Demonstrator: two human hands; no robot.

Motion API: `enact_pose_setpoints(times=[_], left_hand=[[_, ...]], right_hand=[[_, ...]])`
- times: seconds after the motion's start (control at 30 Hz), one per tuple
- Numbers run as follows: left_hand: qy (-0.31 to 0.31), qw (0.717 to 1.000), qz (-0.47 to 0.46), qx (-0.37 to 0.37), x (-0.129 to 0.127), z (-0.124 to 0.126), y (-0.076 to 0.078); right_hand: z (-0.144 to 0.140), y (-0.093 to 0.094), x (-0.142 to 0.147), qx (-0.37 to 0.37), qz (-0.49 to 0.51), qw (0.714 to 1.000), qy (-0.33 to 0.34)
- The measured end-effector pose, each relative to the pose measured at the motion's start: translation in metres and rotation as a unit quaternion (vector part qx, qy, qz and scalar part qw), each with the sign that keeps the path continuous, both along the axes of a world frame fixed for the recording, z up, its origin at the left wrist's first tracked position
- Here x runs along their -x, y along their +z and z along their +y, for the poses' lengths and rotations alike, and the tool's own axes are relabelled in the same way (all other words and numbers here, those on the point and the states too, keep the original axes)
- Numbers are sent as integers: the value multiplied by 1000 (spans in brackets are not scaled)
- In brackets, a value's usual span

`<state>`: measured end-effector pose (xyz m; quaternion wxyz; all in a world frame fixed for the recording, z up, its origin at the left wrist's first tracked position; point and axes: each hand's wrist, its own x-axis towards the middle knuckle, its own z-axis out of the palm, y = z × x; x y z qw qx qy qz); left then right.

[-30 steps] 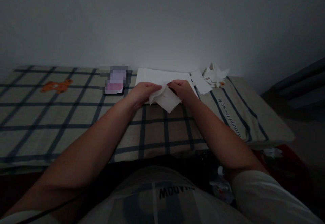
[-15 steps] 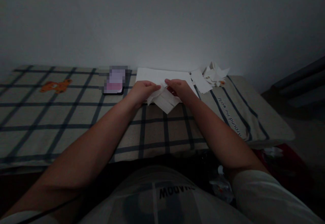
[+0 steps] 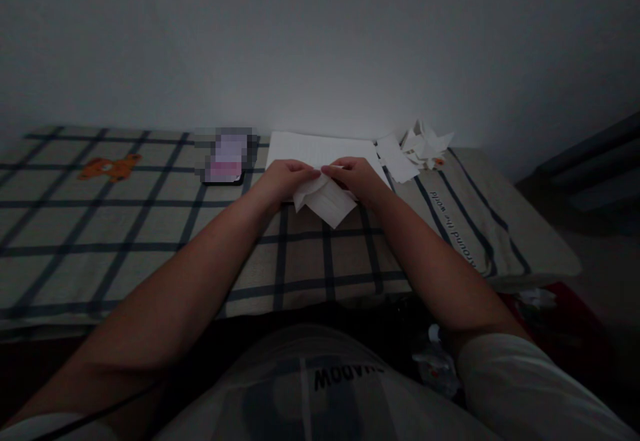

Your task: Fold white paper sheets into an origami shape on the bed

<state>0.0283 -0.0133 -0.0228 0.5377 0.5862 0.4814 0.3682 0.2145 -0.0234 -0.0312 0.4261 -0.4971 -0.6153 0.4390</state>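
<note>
A folded piece of white paper (image 3: 331, 205) is pinched between both hands, one corner pointing toward me. My left hand (image 3: 287, 179) is closed on its left upper part, thumb on top. From the other side my right hand (image 3: 354, 175) grips the paper, its thumb tip almost meeting the left thumb. Fingers under the paper are hidden. Beneath and behind the hands lies a stack of white sheets (image 3: 320, 146) on the checked cloth.
A phone (image 3: 227, 157), partly blurred out, lies left of the sheets. To the right are a white paper strip (image 3: 397, 159) and folded white paper pieces (image 3: 426, 144). An orange bear figure (image 3: 111, 168) is on the checked cloth (image 3: 150, 227). A wall stands behind. A plastic bottle (image 3: 436, 364) is below the edge.
The right thumb and fingers have closed in toward the left thumb. The paper's near corner has swung slightly right and toward me, showing more of its face.
</note>
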Motion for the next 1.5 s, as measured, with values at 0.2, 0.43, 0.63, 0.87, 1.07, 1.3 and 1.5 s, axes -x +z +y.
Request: enact_pose_setpoints(times=[0.2,0.43,0.63,0.87,1.07,1.3,1.5], left_hand=[[3,1000,-10,-12,0,-2,1],[8,1000,3,-30,1,-1,1],[16,999,-1,-28,0,-3,3],[25,999,-8,-37,-2,-4,3],[23,998,11,-58,-1,-3,2],[40,995,13,-91,-2,-1,-3],[35,994,17,-106,-4,-1,-5]], right_hand=[[0,0,0,11,8,1000,1],[0,-1,2,31,80,996,14],[-3,0,5,61,97,993,15],[-2,-1,3,25,95,994,38],[-2,-1,3,40,79,996,32],[-2,-2,3,51,84,994,40],[-2,0,3,41,76,996,37]])
